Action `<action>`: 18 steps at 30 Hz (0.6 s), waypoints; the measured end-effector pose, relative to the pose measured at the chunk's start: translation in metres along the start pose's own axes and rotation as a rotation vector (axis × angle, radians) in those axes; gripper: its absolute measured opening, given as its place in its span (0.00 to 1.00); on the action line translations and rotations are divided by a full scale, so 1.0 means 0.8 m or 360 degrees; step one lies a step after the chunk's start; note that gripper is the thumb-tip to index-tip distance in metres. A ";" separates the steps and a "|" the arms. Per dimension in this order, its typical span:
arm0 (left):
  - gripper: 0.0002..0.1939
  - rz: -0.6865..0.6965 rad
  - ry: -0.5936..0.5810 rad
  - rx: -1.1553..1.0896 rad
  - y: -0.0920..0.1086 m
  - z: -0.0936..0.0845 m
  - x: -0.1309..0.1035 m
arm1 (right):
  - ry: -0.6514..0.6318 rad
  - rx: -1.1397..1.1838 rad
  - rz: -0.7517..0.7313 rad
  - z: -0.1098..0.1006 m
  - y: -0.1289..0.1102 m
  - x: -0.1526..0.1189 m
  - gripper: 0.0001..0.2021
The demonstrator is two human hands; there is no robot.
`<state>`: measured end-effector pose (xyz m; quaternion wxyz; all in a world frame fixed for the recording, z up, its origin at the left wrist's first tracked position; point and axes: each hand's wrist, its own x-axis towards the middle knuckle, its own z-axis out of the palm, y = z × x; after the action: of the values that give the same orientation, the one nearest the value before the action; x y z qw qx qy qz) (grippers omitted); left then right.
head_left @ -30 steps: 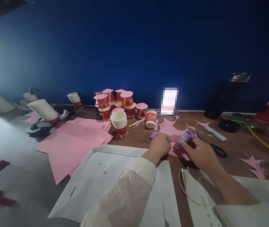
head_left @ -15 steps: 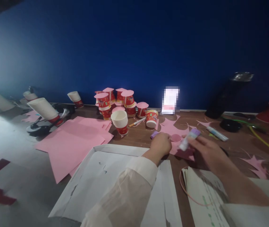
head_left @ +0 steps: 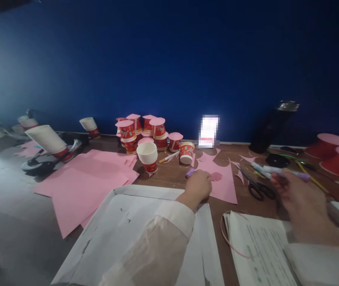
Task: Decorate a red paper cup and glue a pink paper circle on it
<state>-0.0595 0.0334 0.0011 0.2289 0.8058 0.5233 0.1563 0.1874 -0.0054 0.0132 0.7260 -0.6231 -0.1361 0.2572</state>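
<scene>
My left hand (head_left: 198, 186) is closed at the edge of a pink paper sheet (head_left: 227, 186), its fingertips by a darker pink circle (head_left: 216, 176). What those fingers grip, if anything, is too small to make out. A purple cap (head_left: 190, 172) lies beside that hand. Out to the right, my right hand (head_left: 302, 198), blurred, holds a white and purple glue stick (head_left: 291, 174). Black scissors (head_left: 260, 188) lie between the paper sheet and my right hand.
Red paper cups with pink discs (head_left: 127, 129) are stacked at the back. A white-rimmed cup (head_left: 147, 157) stands before them, near pink sheets (head_left: 89, 182). A white box lid (head_left: 104, 238), a notebook (head_left: 259, 246) and a black bottle (head_left: 266, 129) are around.
My right hand has moved right with the glue stick, away from the pink circle, and the scissors now show. My left hand stays by the circle. The view has shifted slightly.
</scene>
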 end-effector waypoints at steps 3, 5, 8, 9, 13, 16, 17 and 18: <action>0.15 0.0017 -0.0003 0.0025 0.001 0.000 -0.002 | 0.0047 0.0079 0.0117 0.003 0.001 -0.003 0.11; 0.15 0.0026 -0.0005 0.0036 0.000 0.000 -0.002 | 0.0034 0.0091 0.0173 0.003 0.000 -0.005 0.12; 0.15 0.0043 -0.0002 0.0046 -0.001 0.001 -0.002 | -0.0017 0.0056 0.0238 0.001 0.001 -0.006 0.11; 0.15 0.0047 -0.0001 0.0048 -0.001 0.001 -0.003 | -0.0032 0.0029 0.0255 0.001 0.002 -0.005 0.10; 0.16 0.0052 -0.0004 0.0050 0.000 0.000 -0.003 | -0.0038 -0.0110 0.0293 -0.001 0.006 -0.002 0.08; 0.16 0.0058 -0.0006 0.0049 -0.001 0.001 -0.003 | -0.0032 -0.0224 0.0304 -0.003 0.008 0.000 0.08; 0.16 0.0062 -0.0005 0.0048 -0.001 0.001 -0.003 | -0.0040 -0.0265 0.0299 -0.004 0.008 0.000 0.08; 0.16 0.0067 -0.0004 0.0048 -0.002 0.001 -0.003 | -0.0052 -0.0308 0.0286 -0.005 0.009 0.000 0.07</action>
<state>-0.0607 0.0316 -0.0005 0.2142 0.8202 0.5082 0.1522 0.1879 -0.0078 0.0056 0.6342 -0.6956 -0.1157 0.3171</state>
